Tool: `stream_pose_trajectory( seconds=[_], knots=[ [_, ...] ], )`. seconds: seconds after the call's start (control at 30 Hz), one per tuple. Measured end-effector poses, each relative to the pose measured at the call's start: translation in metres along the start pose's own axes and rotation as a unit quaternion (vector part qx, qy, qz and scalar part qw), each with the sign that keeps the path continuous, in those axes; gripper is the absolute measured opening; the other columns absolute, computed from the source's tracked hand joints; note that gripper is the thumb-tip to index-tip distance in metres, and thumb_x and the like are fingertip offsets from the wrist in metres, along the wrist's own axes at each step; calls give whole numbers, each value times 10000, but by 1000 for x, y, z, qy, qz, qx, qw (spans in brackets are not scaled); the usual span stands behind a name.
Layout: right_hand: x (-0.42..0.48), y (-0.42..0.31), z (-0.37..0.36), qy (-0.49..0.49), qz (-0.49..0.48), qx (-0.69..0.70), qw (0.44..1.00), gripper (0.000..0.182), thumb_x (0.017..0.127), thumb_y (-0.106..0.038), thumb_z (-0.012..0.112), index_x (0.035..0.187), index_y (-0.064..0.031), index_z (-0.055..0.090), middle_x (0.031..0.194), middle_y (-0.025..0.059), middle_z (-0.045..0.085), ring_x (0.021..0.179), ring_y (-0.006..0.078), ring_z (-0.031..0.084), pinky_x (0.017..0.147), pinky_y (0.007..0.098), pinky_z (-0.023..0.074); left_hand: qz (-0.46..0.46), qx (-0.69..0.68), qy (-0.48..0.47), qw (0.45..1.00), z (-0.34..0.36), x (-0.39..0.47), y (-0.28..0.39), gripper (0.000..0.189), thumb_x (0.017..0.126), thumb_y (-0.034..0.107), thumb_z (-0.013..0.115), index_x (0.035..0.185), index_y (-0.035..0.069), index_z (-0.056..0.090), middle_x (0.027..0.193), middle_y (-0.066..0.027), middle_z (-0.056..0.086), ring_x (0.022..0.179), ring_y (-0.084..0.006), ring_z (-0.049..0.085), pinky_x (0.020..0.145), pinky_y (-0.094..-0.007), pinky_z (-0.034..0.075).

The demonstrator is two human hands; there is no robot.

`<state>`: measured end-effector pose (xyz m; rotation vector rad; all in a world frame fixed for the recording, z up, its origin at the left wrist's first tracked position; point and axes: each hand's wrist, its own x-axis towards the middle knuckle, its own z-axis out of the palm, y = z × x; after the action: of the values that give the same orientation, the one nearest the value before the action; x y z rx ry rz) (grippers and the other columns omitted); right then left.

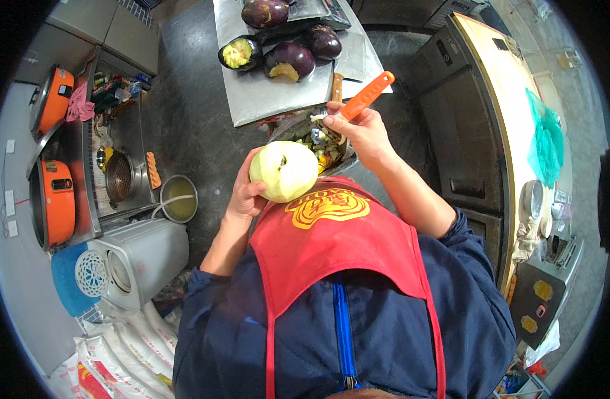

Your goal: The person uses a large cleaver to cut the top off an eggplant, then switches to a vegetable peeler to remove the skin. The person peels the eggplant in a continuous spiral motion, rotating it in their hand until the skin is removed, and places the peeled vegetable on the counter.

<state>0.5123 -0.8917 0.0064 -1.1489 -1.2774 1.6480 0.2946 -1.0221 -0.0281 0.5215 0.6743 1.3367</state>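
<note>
My left hand (247,187) holds a large, round, pale green peeled vegetable (284,172), likely an eggplant, in front of the red apron. In my right hand (363,130) is a peeler with an orange handle (369,96); its blade end is partly hidden by the fingers. Below and between the hands, a plastic-lined bin (305,127) contains peelings. Several dark purple eggplants (289,61) lie on the metal table (245,102) beyond, two with flesh showing. A wooden-handled knife (337,86) rests at the table's near edge.
Left are a metal sink counter with a strainer (119,175), orange pots (60,204), a bucket of liquid (179,198) and a grey-white plastic bin (150,259). White sacks (120,359) lie lower left. A wooden-topped counter (504,99) with a green plastic bag (544,144) stands right.
</note>
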Motion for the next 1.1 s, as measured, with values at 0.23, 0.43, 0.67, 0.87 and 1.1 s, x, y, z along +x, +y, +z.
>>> stream_pose_trajectory(
  seconds=[0.23, 0.43, 0.67, 0.87, 1.1],
  knots=[
    [-21, -3, 38, -38, 161, 260, 951, 312, 857, -192, 727, 1084, -6, 620, 924, 37, 666, 831, 129, 608, 753, 278, 491, 130, 263, 154, 943, 13, 11, -16, 717, 671, 145, 823, 1246, 5, 419, 1135, -115, 558, 1012, -189, 586, 895, -320, 496],
    [-26, -3, 41, -47, 147, 190, 970, 355, 872, -178, 708, 1147, 21, 604, 982, 39, 661, 901, 125, 617, 824, 294, 499, 166, 329, 135, 920, 23, 7, -15, 721, 672, 184, 834, 1230, -10, 421, 1127, -122, 561, 1023, -186, 580, 886, -311, 492],
    [-26, -4, 26, -72, 121, 102, 985, 212, 881, -163, 686, 1018, -2, 678, 925, 50, 691, 788, 105, 642, 710, 260, 516, 84, 267, 66, 958, 17, 0, -21, 728, 672, 222, 812, 1240, -13, 421, 1126, -116, 569, 1025, -180, 579, 898, -311, 484],
    [-9, 1, 18, -36, 35, 121, 991, 143, 884, -111, 678, 934, 12, 624, 846, 30, 660, 780, 100, 646, 686, 252, 525, 49, 198, 29, 978, 13, 9, -19, 753, 662, 259, 795, 1255, 3, 408, 1146, -115, 566, 1063, -201, 585, 923, -320, 482],
    [-6, -16, 15, -125, -30, 60, 990, 101, 874, -98, 684, 918, -9, 704, 1076, 83, 681, 935, 133, 641, 838, 284, 517, 37, 152, 30, 987, 12, 18, -14, 743, 676, 261, 786, 1262, -4, 414, 1162, -128, 571, 1075, -213, 590, 928, -334, 490]
  ],
)
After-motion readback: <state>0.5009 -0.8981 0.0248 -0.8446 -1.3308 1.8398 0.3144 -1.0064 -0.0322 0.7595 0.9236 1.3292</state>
